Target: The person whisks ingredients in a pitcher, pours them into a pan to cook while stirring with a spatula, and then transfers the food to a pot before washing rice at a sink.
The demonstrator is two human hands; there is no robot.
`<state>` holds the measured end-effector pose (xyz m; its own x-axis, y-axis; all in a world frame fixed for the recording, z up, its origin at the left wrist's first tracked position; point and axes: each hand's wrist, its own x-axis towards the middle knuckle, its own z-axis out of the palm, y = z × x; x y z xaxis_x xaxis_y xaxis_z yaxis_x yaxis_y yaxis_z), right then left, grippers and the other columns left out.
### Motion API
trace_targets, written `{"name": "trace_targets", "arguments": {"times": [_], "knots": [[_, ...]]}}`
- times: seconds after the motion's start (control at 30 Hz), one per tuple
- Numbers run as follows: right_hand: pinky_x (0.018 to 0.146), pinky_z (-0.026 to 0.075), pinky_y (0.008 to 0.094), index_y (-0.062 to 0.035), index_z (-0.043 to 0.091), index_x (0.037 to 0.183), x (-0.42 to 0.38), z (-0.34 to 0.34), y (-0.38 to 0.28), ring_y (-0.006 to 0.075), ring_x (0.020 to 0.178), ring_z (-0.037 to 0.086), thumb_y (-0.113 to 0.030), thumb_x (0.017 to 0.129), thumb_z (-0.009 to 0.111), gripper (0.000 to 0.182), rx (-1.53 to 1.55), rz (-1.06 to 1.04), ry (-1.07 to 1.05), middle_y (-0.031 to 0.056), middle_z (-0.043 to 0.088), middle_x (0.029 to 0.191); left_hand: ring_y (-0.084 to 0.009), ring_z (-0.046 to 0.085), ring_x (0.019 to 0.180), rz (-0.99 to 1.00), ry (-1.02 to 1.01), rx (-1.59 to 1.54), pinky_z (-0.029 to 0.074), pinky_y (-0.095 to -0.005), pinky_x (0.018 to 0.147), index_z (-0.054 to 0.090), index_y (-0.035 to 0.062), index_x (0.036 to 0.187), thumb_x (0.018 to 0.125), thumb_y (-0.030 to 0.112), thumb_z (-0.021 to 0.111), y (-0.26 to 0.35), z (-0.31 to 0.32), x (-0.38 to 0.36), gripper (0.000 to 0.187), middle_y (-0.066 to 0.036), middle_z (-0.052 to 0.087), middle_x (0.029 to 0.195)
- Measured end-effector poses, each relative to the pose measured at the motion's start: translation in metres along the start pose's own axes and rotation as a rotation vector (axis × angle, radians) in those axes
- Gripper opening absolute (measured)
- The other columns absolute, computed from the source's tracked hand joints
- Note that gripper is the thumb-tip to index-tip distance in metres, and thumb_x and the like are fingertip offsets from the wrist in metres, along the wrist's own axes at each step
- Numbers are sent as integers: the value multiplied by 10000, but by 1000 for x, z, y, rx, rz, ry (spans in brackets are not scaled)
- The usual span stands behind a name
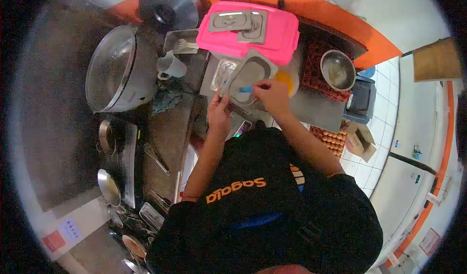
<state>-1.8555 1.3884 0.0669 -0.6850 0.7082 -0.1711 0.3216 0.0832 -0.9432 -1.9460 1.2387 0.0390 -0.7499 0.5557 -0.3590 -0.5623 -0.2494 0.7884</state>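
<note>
Tilted in front of me is a rectangular stainless steel food pan point(249, 73). My left hand point(220, 116) grips its near left rim, fingers closed on the metal. My right hand point(273, 98) pinches a small blue strip point(245, 89) over the pan's near wall; its exact kind is too blurred to tell. Another shallow metal pan point(223, 72) lies partly beneath, to the left. Right of the pan, a bowl with something yellow point(284, 83) is partly covered by my right hand. Beyond stands a bright pink lid point(282, 35) carrying two steel pan lids point(229, 22).
Left are a large pot point(138, 79), a white jug point(171, 66), a crumpled cloth point(165, 101) and a whisk point(156, 159). A steel bowl point(338, 70) sits to the right. Lower right are several eggs point(333, 140) and an open cardboard box point(361, 141).
</note>
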Motion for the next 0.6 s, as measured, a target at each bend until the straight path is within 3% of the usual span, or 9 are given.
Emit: {"name": "trace_targets", "arguments": {"times": [0.13,0.37,0.43,0.57,0.6], "knots": [[544,465,241,31,664,825,5,-22,10,124,578,596,-156,747,636,205,370,187,9,68,627,646,-163,572,913,6,9,-71,481,-321,756,473,31,1213,868,81,540,-11,-8,11,354,-52,578,1065],[542,465,243,23,656,886,4,-82,34,125,558,588,-104,727,656,203,781,257,98,77,625,652,-166,587,845,48,63,-13,490,-310,703,468,29,1216,862,78,553,-10,-13,19,367,-49,582,1025],[580,475,242,11,662,864,-3,-94,38,124,600,601,-111,726,668,184,-35,160,475,102,637,694,-165,589,831,62,77,-10,488,-306,698,471,31,1212,862,81,556,-7,-10,17,364,-46,583,1020],[635,482,259,-16,676,829,-13,-88,37,144,671,620,-134,724,668,158,-86,156,481,106,647,738,-150,585,821,66,102,-4,479,-305,708,487,35,1196,861,84,558,-10,-15,20,345,-43,594,1003],[645,481,271,-26,679,819,-14,-77,36,168,692,624,-143,720,668,154,-70,21,413,103,649,745,-144,585,816,65,71,-3,476,-302,709,490,37,1193,861,85,559,-11,-17,21,342,-43,597,999]]}}
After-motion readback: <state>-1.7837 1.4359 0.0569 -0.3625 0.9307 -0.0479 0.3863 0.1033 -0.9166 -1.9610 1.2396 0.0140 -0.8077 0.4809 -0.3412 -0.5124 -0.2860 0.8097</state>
